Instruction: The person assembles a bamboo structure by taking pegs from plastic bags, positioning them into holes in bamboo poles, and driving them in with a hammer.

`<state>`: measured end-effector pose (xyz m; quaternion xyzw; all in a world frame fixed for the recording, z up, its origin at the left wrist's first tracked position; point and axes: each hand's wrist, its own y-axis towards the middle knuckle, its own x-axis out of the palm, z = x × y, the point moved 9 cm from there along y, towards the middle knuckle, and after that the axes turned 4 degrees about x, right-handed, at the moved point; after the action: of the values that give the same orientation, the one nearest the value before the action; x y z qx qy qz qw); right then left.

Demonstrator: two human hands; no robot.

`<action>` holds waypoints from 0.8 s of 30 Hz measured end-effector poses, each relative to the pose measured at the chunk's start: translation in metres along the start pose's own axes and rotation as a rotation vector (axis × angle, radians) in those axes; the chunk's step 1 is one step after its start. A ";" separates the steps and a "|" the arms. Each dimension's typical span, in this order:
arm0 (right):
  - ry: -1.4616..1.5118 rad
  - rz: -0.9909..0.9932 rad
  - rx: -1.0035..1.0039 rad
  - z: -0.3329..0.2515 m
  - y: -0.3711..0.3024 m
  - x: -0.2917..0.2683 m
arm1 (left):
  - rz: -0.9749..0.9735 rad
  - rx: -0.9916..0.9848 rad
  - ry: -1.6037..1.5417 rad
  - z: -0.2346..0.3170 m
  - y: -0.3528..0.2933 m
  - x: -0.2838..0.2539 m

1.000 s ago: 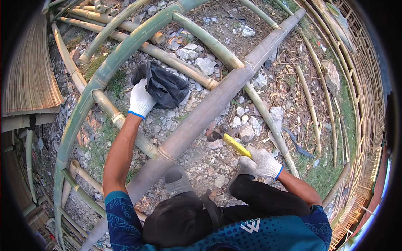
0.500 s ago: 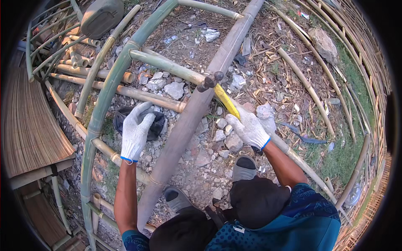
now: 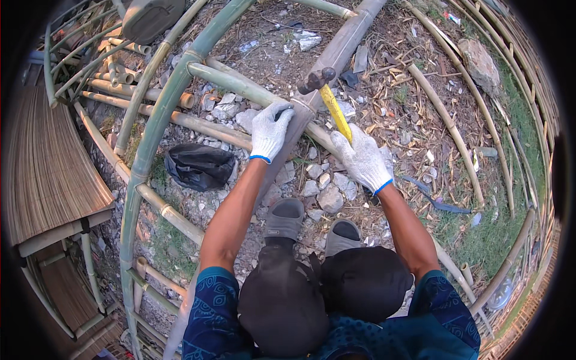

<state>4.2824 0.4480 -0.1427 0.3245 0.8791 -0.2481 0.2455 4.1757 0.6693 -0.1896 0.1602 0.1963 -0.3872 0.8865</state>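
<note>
My right hand (image 3: 365,157), in a white knit glove with a blue cuff edge, is closed round the yellow handle of a hammer (image 3: 336,111). The dark hammer head is raised just above the thick grey-brown bamboo pole (image 3: 342,49). Near the joint where a thinner green bamboo crosspiece (image 3: 234,85) meets that pole, my gloved left hand (image 3: 270,133) rests with its fingers pinched together. Whatever the pinch holds is too small or hidden to make out. A curved green bamboo pole (image 3: 157,129) carries the crosspiece's other end.
On the rubble by my left forearm lies a black plastic bag (image 3: 199,167). Cut bamboo lengths (image 3: 129,90) and a plastic jerrycan (image 3: 150,19) are at the upper left. A slatted bamboo bench (image 3: 57,174) stands left. To the right lie a large rock (image 3: 479,63) and loose poles (image 3: 447,129).
My left hand has moved from beside the black bag up and right to the pole joint, its fingers now pinched. The hammer has lifted slightly up and right, away from the joint.
</note>
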 end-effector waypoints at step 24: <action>-0.245 0.298 -0.264 -0.052 -0.040 0.009 | 0.003 0.167 0.099 0.003 0.001 0.004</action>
<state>4.2342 0.4564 -0.0973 0.3833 0.8100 -0.1297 0.4245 4.1799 0.6660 -0.1887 0.2527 0.2066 -0.3923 0.8600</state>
